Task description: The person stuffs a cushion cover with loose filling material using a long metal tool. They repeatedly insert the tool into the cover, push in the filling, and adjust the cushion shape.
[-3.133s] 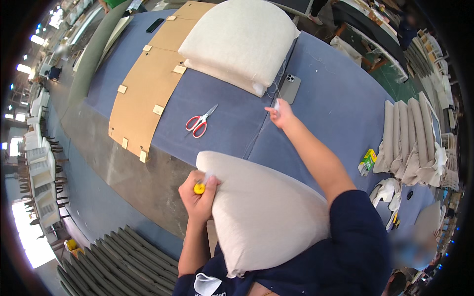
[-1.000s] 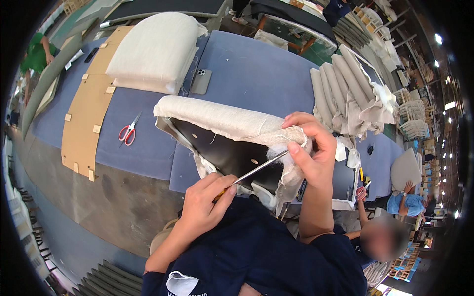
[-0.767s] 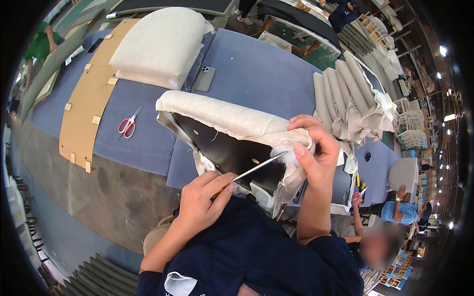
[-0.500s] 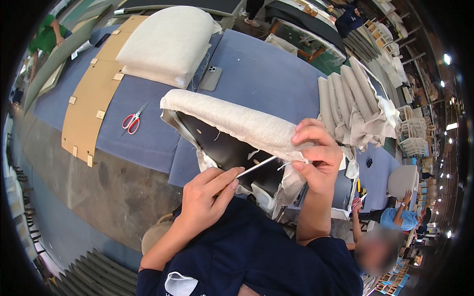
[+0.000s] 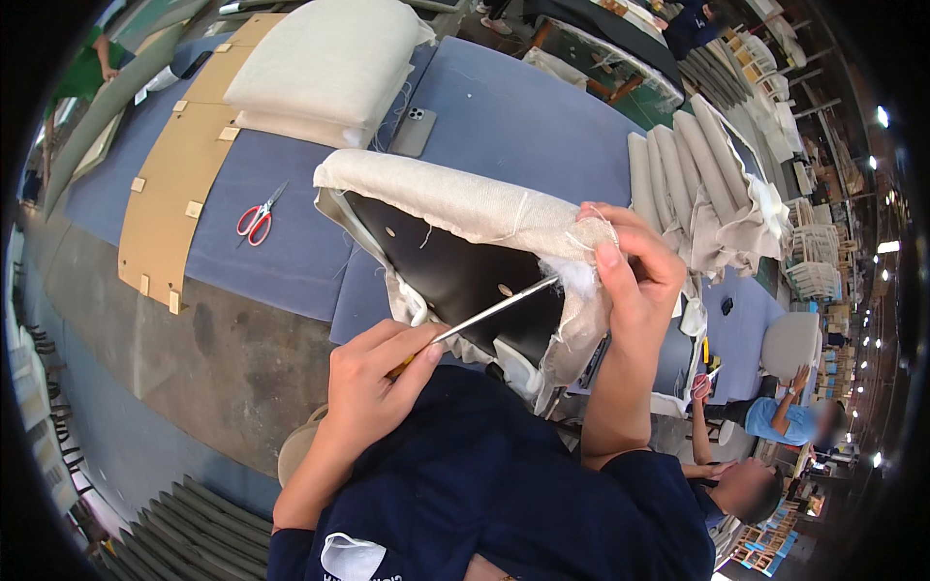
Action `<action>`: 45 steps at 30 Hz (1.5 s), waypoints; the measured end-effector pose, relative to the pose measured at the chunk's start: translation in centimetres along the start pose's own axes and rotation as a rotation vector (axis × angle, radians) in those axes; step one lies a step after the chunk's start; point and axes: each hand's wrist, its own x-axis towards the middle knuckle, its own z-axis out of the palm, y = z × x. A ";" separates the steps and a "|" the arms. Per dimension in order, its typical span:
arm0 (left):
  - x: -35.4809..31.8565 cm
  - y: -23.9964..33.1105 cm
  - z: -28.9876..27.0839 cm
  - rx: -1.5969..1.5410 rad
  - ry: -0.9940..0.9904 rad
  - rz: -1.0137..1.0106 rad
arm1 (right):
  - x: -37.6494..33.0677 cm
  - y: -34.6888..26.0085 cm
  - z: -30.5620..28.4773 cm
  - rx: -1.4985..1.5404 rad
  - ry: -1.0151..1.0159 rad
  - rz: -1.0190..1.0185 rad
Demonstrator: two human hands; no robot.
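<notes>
My left hand (image 5: 380, 376) is closed round the handle of a screwdriver (image 5: 489, 312); a bit of yellow handle shows between its fingers. The long metal shaft points up and right, its tip touching white stuffing (image 5: 572, 276) at a corner of an upholstered panel (image 5: 436, 198). That panel has beige woven fabric round a black back, with the fabric edge loose along the near side. My right hand (image 5: 635, 266) pinches the fabric at the right corner, thumb in front and fingers behind. A loose thread lies across the fabric beside it.
Red-handled scissors (image 5: 259, 221) and a phone (image 5: 414, 133) lie on the blue-covered table (image 5: 523, 116). Beyond are a tan board (image 5: 179, 184) with small blocks and stacked beige cushions (image 5: 315, 73). More covered panels (image 5: 693, 184) stand at right. Co-workers (image 5: 790, 416) are at the right.
The screwdriver has drawn back down and left, and more of its shaft and white stuffing show. My right hand has shifted its hold slightly up and right on the corner.
</notes>
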 end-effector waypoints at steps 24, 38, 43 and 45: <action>1.6 2.6 -0.4 0.191 0.060 0.109 | -0.5 0.3 -0.6 0.068 -0.186 -0.191; 0.3 3.1 -1.7 0.141 0.037 0.057 | -0.8 0.2 -0.4 0.178 -0.259 0.114; 0.0 3.5 -2.9 0.263 0.023 0.143 | -3.0 1.2 0.0 0.246 -0.286 0.128; 0.0 4.1 -3.6 0.330 -0.012 0.188 | -3.6 0.9 -0.4 0.196 -0.343 0.081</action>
